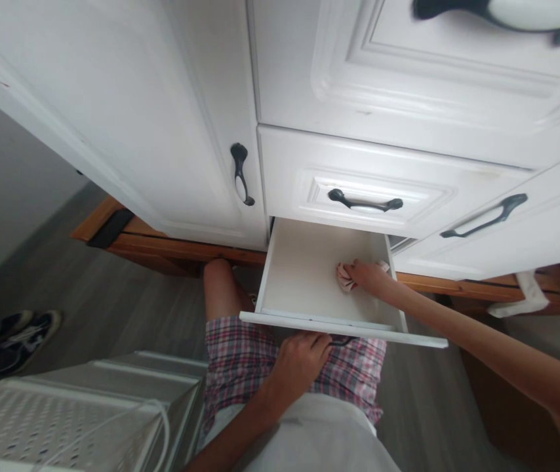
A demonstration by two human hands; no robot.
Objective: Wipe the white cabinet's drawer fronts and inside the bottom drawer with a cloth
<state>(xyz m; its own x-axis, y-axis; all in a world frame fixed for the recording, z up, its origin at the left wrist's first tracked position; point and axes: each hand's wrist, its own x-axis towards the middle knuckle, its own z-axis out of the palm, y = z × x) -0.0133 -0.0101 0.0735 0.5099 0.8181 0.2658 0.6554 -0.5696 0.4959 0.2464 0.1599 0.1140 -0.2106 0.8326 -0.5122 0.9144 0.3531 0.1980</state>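
Observation:
A white drawer (304,262) is pulled out low in the cabinet, and its light inner floor has nothing on it but the cloth and my hand. Inside, towards the right wall, my right hand (366,275) is closed on a crumpled pinkish cloth (344,278), pressed to the drawer floor. At the front panel (383,334), my left hand (304,356) has its fingers curled round the dark drawer handle (343,341); only the handle's right end shows, and the fingertips are partly hidden.
White cabinet doors and a closed drawer with a dark handle (366,202) rise above. A wooden base (186,252) runs beneath. A white perforated basket unit (78,419) stands at lower left, near another person's shoe (27,341). My knees are under the drawer.

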